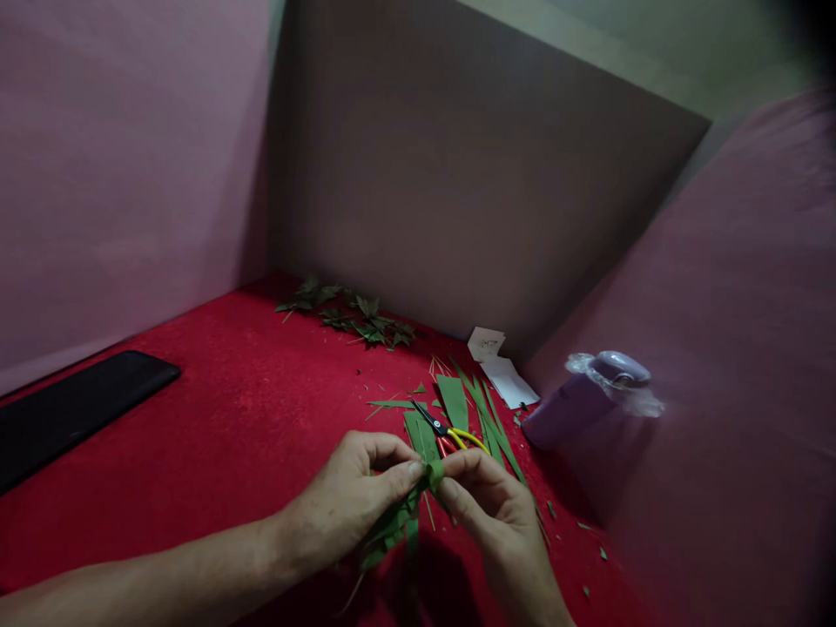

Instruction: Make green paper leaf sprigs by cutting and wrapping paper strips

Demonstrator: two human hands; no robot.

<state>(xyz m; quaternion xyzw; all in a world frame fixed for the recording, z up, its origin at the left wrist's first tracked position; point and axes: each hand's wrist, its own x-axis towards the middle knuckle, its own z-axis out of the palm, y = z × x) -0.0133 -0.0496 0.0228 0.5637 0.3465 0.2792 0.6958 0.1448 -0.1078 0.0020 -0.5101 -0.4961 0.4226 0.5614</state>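
Between my hands, above the red cloth, is a folded green leaf strip (pixel 392 529) with a thin stem hanging from its lower end. My left hand (pixel 356 488) pinches it near its upper end between thumb and index finger. From the other side, my right hand (pixel 487 505) grips the small folded loop at its tip with thumb and index finger. Just beyond my fingertips lie scissors (pixel 444 427) with black blades and red and yellow handles. They rest partly over a cut leaf piece (pixel 418 427). A wider leaf piece (pixel 454 401) lies behind the scissors.
Long leaf strips (pixel 493 427) lie to the right, near white papers (pixel 509 381). A purple container (pixel 575 401) with clear plastic round its top stands by the right wall. Leafy sprigs (pixel 366 322) lie at the back wall. A black flat object (pixel 84 409) is at left.
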